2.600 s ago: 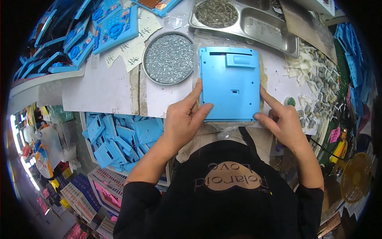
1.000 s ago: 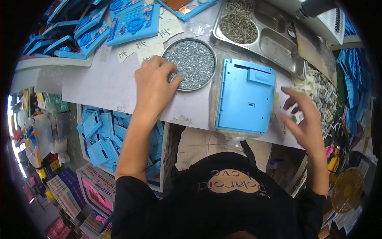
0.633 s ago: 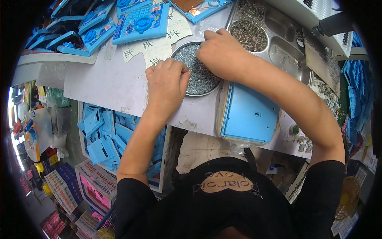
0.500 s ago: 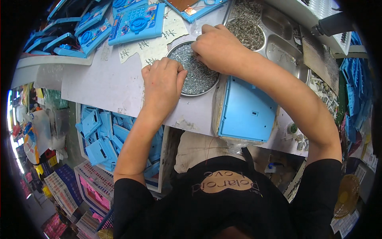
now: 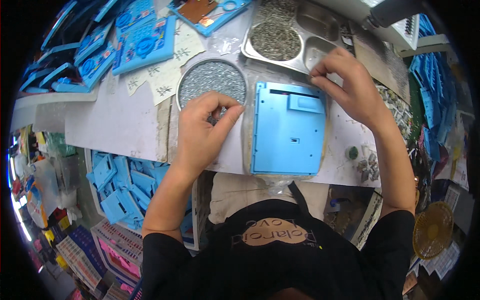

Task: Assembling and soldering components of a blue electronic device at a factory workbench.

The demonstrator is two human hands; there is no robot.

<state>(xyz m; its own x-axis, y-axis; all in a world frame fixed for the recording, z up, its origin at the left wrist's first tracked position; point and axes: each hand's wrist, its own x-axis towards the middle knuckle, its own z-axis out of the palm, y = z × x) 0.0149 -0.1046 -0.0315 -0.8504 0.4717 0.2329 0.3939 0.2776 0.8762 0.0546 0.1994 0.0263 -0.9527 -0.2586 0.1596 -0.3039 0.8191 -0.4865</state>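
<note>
A round metal bowl (image 5: 178, 94) full of small silvery metal pieces, seemingly screws, stands on the worktable. My left hand (image 5: 202, 127) is over its near edge, thumb and forefinger pinched together; whatever is between them is too small to make out. To the right, a light-blue plastic housing (image 5: 285, 130) lies flat in front of me, with a slot and a raised block near its far end. My right hand (image 5: 352, 87) hovers by the housing's far right corner, close to a steel tray (image 5: 316, 22). Its fingertips are pinched too, on something I cannot make out.
Blue toy-like panels (image 5: 145, 46) are piled at the far left, partly on marked paper. An opened blue unit (image 5: 212, 20) lies at the back. Below the table's left edge, a crate holds many blue parts (image 5: 120, 195). A dark tool arm (image 5: 397, 12) juts in at upper right.
My right hand has left the bowl and moved right, past the housing, which is now uncovered. My left hand remains by the bowl with its fingers pinched. The whole view has shifted a little.
</note>
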